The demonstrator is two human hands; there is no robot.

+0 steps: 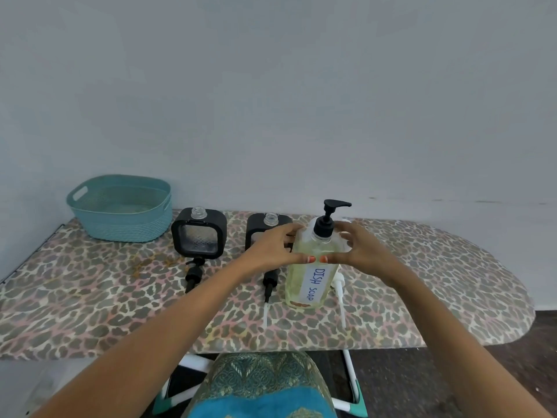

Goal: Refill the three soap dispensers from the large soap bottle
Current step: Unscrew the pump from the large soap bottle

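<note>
Standing on: ironing board, leopard-print cover, everything rests here
Basket: teal, far left corner
Large soap bottle: upright at centre, yellowish liquid, label "DISH SOAP", black pump on
Left hand: wrapped around the bottle's left shoulder
Right hand: wrapped around its right shoulder, thumbs nearly meeting
Dispensers: left dispenser and middle dispenser, black, necks uncapped; third mostly hidden behind bottle
Pumps: two black pumps, one white pump, lying flat in front
</note>
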